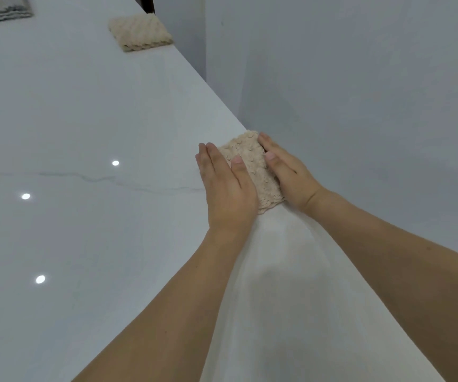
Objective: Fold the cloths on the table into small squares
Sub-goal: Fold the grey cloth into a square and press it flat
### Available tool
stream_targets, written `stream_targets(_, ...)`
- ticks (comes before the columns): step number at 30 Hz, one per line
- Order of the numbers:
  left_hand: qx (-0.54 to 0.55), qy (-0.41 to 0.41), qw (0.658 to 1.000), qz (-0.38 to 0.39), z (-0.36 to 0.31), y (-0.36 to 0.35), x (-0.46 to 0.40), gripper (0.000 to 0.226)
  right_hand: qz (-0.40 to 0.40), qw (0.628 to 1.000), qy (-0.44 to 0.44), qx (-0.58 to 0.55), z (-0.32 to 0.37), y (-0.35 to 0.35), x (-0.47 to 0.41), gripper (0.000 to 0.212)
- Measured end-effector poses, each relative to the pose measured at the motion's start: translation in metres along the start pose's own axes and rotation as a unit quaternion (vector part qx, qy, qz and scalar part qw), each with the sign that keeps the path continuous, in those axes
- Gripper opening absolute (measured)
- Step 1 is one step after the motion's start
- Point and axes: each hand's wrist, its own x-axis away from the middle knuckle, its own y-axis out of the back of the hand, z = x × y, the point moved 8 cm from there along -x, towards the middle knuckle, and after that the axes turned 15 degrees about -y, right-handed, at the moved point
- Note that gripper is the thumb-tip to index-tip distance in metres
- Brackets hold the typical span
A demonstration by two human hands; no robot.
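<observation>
table [84, 119]: glossy white, light reflections | wall [360, 78]: plain grey-white

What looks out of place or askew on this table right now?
Nothing is spilled or damaged. The pink cloth between both hands and the beige cloth both sit right at the table's right edge, close to slipping off.

One camera sits on the person's head. It looks forward and down, close over the shiny white table [84, 119].
</observation>
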Motion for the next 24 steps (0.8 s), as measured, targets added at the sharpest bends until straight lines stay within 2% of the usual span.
stream_targets(3, -0.092, -0.005, 0.995, 0.045, 0.003, 0.000, -0.001, 0.059, -0.012, 0.994, 0.022, 0.104, 0.000, -0.001, -0.001, 0.047)
stream_targets(5, -0.210, -0.006, 0.972, 0.103, 0.008, 0.000, -0.002, 0.060, -0.016, 0.978, 0.036, 0.204, -0.004, -0.002, -0.002, 0.051)
stream_targets(7, -0.280, -0.021, 0.948, 0.149, 0.012, 0.002, -0.002, 0.062, -0.022, 0.964, 0.038, 0.262, -0.011, -0.001, -0.002, 0.055)
stream_targets(12, -0.335, -0.114, 0.910, 0.215, 0.022, 0.007, 0.004, 0.080, -0.054, 0.946, 0.045, 0.318, -0.013, 0.000, -0.002, 0.057)
stream_targets(16, -0.325, -0.134, 0.905, 0.240, 0.025, 0.006, 0.005, 0.077, -0.113, 0.919, 0.044, 0.374, -0.011, 0.002, 0.002, 0.061)
stream_targets(18, -0.306, -0.140, 0.906, 0.258, 0.023, 0.008, 0.003, 0.077, -0.190, 0.923, -0.004, 0.333, -0.014, 0.010, 0.010, 0.058)
stream_targets(20, -0.280, -0.175, 0.907, 0.261, 0.018, 0.019, -0.006, 0.077, -0.296, 0.934, -0.078, 0.183, -0.018, 0.016, 0.031, 0.055)
stream_targets(22, -0.210, -0.217, 0.912, 0.277, 0.016, 0.032, -0.027, 0.069, -0.376, 0.916, -0.137, 0.006, -0.024, 0.009, 0.057, 0.056)
stream_targets(24, -0.106, -0.222, 0.911, 0.331, 0.020, 0.036, -0.052, 0.059, -0.410, 0.892, -0.164, -0.097, -0.023, -0.010, 0.075, 0.057)
